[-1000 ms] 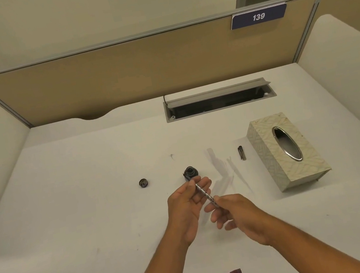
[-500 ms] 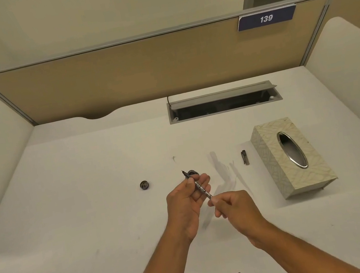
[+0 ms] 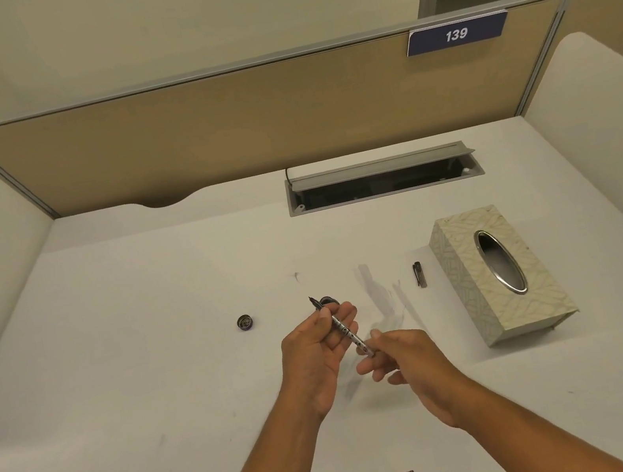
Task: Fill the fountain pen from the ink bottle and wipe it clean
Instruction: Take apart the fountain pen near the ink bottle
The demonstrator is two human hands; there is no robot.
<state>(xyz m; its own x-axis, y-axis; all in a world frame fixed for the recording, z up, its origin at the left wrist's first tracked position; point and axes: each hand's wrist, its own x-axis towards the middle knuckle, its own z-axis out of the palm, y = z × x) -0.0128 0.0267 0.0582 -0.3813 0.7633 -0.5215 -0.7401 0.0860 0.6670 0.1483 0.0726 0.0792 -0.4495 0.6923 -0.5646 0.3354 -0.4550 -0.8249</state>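
White desk [image 3: 117, 374] boxed by tan partition panels [image 3: 201, 138] (number plate [image 3: 456, 34]: 139), with an open cable slot [image 3: 384, 184].

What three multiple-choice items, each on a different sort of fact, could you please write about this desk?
1. Where does the bottle cap lie? A) on the desk, left of the left hand; B) on a shelf; C) in a drawer.
2. What colour is the sign reading 139? A) red; B) blue; C) green.
3. The nib of the fountain pen is: A) capped; B) wrapped in tissue; C) bare.
1 A: it sits on the white top. 2 B: white digits on blue. 3 C: the dark tip shows past the left hand's grip; the pen cap lies by the tissue box.
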